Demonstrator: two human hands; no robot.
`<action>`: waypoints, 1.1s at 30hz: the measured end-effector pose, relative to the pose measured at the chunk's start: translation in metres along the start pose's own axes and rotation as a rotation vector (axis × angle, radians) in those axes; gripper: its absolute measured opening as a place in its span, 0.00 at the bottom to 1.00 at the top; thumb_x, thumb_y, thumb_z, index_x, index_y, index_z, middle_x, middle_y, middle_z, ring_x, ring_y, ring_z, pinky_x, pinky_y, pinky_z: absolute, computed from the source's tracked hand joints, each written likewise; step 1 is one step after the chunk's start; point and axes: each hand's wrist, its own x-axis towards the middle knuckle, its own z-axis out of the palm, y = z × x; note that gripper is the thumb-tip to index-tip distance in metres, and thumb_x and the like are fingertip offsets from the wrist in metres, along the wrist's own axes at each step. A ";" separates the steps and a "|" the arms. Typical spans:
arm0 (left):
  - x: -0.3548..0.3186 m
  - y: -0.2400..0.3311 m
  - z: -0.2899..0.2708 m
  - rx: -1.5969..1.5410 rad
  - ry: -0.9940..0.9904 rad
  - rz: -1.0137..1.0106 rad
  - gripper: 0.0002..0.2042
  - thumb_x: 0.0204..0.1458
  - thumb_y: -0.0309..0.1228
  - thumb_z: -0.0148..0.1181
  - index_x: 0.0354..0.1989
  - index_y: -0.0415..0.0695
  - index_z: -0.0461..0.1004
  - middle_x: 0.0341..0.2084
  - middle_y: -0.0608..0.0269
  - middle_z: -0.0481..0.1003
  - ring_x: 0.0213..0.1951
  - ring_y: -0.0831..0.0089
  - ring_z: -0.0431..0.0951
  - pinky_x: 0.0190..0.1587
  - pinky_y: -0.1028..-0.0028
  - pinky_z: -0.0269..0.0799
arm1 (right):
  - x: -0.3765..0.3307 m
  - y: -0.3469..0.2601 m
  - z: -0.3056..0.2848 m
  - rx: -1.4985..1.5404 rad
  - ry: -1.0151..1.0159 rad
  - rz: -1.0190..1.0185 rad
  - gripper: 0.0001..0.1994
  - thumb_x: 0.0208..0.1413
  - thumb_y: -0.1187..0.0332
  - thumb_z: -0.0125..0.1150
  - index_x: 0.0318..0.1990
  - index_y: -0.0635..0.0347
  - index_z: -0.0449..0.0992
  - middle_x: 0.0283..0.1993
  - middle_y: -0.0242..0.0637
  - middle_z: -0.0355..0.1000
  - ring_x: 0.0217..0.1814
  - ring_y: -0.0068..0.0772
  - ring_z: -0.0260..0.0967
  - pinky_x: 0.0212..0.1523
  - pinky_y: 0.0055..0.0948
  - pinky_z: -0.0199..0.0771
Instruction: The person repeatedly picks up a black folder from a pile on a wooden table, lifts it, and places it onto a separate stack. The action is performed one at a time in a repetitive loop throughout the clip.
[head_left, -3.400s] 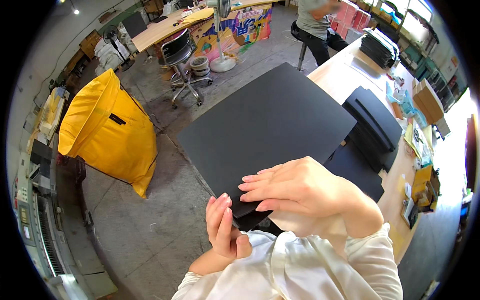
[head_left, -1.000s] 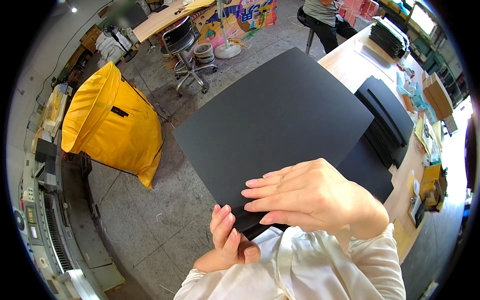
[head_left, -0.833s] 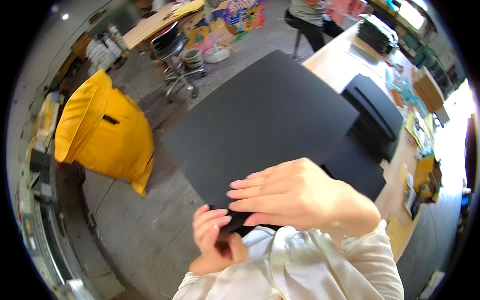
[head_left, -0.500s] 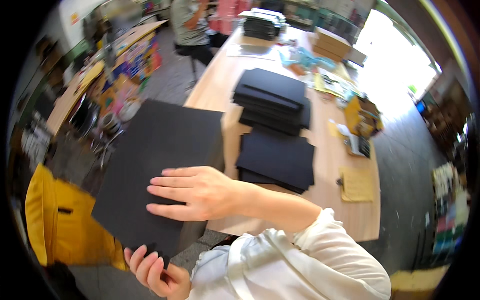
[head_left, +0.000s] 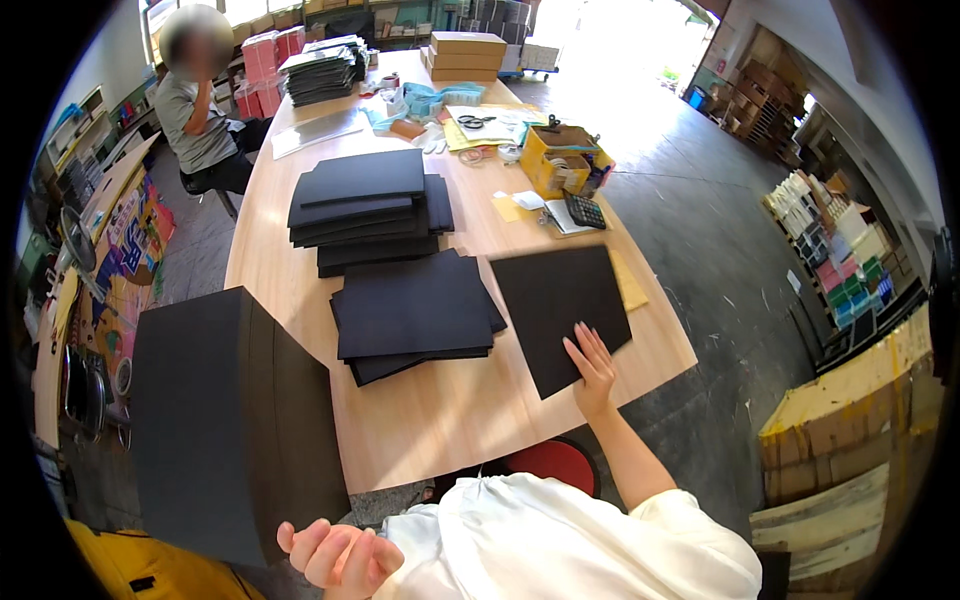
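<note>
My right hand (head_left: 592, 375) grips the near edge of a black board (head_left: 560, 305) at the table's right side, fingers spread across its top; the thumb does not show clearly. The board partly covers a yellow-brown envelope (head_left: 628, 283). Low in the picture, my left hand (head_left: 342, 556) is turned palm up with curled fingers and nothing visible in them. It is beside the near corner of a large black-topped block (head_left: 190, 400), a stack or a box, I cannot tell which. Between my hands lie loosely piled black boards (head_left: 415, 305), with a taller black pile (head_left: 360, 190) behind.
The wooden table (head_left: 420, 430) also bears a calculator (head_left: 585, 210), a yellow box (head_left: 560, 160), scissors (head_left: 475, 122) and cardboard boxes (head_left: 465, 55). A person (head_left: 205, 120) sits at the far left. A red stool (head_left: 550, 465) is by the near edge, yellow fabric (head_left: 150, 565) at lower left.
My right hand has left the black block on the left and is now at the table's right with a black board. The left hand has come off the block's corner. The view has swung right.
</note>
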 end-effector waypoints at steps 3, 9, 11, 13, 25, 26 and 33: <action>-0.002 0.007 0.009 0.000 -0.169 -0.086 0.07 0.57 0.25 0.52 0.43 0.47 0.68 0.45 0.58 0.63 0.51 0.59 0.68 0.61 0.47 0.62 | -0.115 0.051 -0.019 -0.120 -0.244 0.227 0.27 0.40 0.86 0.50 0.49 0.56 0.82 0.57 0.46 0.74 0.63 0.48 0.69 0.66 0.46 0.65; 0.003 0.003 0.004 -0.034 -0.149 -0.105 0.04 0.56 0.25 0.53 0.38 0.46 0.69 0.42 0.58 0.66 0.48 0.59 0.70 0.58 0.49 0.65 | -0.093 0.066 -0.035 0.052 -1.048 0.394 0.35 0.39 0.84 0.55 0.60 0.48 0.74 0.67 0.41 0.66 0.72 0.40 0.58 0.71 0.36 0.58; 0.008 0.002 -0.002 -0.032 -0.098 -0.108 0.04 0.55 0.25 0.53 0.37 0.46 0.69 0.41 0.58 0.66 0.46 0.58 0.70 0.56 0.50 0.67 | -0.061 0.053 -0.033 -0.151 -1.293 0.360 0.29 0.42 0.81 0.57 0.57 0.50 0.77 0.64 0.42 0.68 0.69 0.42 0.62 0.68 0.36 0.62; 0.007 -0.001 -0.012 -0.029 -0.028 -0.104 0.03 0.54 0.28 0.53 0.37 0.48 0.69 0.39 0.60 0.66 0.43 0.60 0.70 0.53 0.54 0.69 | -0.018 0.026 -0.011 -0.178 -1.297 0.185 0.24 0.43 0.78 0.63 0.52 0.54 0.79 0.58 0.42 0.74 0.63 0.44 0.68 0.63 0.38 0.68; -0.034 -0.017 -0.057 0.222 0.430 -0.434 0.09 0.55 0.31 0.47 0.39 0.39 0.69 0.42 0.52 0.69 0.48 0.57 0.69 0.58 0.56 0.63 | 0.224 -0.343 0.072 1.263 -0.678 -1.081 0.17 0.51 0.65 0.68 0.49 0.57 0.80 0.58 0.42 0.74 0.63 0.43 0.68 0.63 0.42 0.68; -0.035 -0.018 -0.059 0.218 0.450 -0.487 0.09 0.56 0.30 0.47 0.40 0.39 0.69 0.43 0.51 0.69 0.49 0.57 0.69 0.59 0.56 0.62 | 0.227 -0.353 0.078 1.285 -0.719 -1.152 0.18 0.52 0.64 0.68 0.50 0.57 0.80 0.59 0.43 0.73 0.65 0.44 0.67 0.65 0.43 0.66; -0.046 -0.025 -0.060 0.188 0.576 -0.659 0.10 0.57 0.27 0.46 0.40 0.36 0.71 0.43 0.48 0.70 0.49 0.54 0.71 0.57 0.55 0.66 | 0.232 -0.368 0.097 1.282 -0.851 -1.247 0.17 0.50 0.64 0.70 0.48 0.56 0.82 0.57 0.44 0.74 0.62 0.44 0.70 0.62 0.42 0.71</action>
